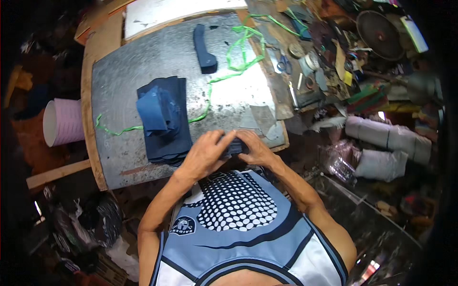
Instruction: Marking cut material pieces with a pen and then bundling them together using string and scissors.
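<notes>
Both my hands are at the near edge of the worktable, close together around a small dark stack of flat pieces point(234, 148), mostly hidden by my fingers. My left hand point(205, 152) grips it from the left, and my right hand point(257, 148) curls over it from the right. Just left of my left hand lies a pile of dark navy sheet pieces point(167, 145), with lighter blue cut pieces point(157, 112) on top. A light green strip point(210, 90) crosses the table and passes beneath the pile. Farther back lies a curved dark blue stack of cut pieces point(202, 47).
The metal-topped table point(119, 66) has a wooden rim. Beyond its right side are blue-handled scissors point(284, 64), tape rolls point(312, 60) and a round dark disc point(380, 35). Plastic-wrapped rolls point(389, 133) lie at the right. A pink cylinder point(67, 121) stands at the left.
</notes>
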Available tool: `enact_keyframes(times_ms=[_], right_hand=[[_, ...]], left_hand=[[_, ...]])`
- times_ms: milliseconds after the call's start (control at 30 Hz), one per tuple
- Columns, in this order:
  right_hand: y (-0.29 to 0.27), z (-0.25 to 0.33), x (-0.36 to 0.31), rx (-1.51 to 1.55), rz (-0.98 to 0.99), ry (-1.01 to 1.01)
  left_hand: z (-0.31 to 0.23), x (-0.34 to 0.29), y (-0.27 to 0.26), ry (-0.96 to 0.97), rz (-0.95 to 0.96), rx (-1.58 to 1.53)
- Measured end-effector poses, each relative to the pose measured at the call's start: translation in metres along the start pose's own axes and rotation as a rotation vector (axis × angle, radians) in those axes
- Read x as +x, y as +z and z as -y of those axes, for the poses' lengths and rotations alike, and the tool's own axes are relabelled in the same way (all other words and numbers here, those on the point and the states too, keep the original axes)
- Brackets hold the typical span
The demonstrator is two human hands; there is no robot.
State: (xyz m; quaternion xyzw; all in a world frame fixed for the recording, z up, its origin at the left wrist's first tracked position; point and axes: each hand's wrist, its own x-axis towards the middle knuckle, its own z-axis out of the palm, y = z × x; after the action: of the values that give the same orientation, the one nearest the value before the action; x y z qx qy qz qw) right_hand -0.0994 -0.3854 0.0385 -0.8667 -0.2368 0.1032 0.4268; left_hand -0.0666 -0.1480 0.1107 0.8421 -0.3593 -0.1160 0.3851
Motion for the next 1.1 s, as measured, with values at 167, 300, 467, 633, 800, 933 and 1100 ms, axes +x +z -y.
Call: enact_keyframes(times_ms=[167, 300, 467, 633, 800, 933, 1100], right_hand=[[-0.037, -0.001, 0.009, 0.837, -0.121, 0.277], [-0.079, -0.034, 0.035, 0.895, -0.358, 0.257], [-0.113, -0.087, 0.061, 0.938, -0.345, 0.773], [-0.120, -0.095, 0.063, 0.618, -0.260, 0.884], [-0.130, -0.088, 0.071, 0.100, -0.146, 0.928], [-0.132, -0.065, 0.091, -0.514, -0.236, 0.722], [-0.067, 0.010, 0.143, 0.276, -0.332, 0.477]], left_hand=[[0.008, 0.044, -0.018, -0.195, -0.282, -0.317], [0.013, 0.106, -0.022, -0.219, -0.474, -0.631], [0.006, 0.080, -0.028, -0.195, -0.406, -0.871], [-0.001, -0.024, -0.046, -0.377, -0.089, -1.073], [0.008, -0.109, -0.061, -0.474, -0.356, -1.164], [0.031, -0.144, -0.067, -0.625, -0.814, -1.046], [0.070, -0.120, -0.070, -0.694, -1.100, -0.797]])
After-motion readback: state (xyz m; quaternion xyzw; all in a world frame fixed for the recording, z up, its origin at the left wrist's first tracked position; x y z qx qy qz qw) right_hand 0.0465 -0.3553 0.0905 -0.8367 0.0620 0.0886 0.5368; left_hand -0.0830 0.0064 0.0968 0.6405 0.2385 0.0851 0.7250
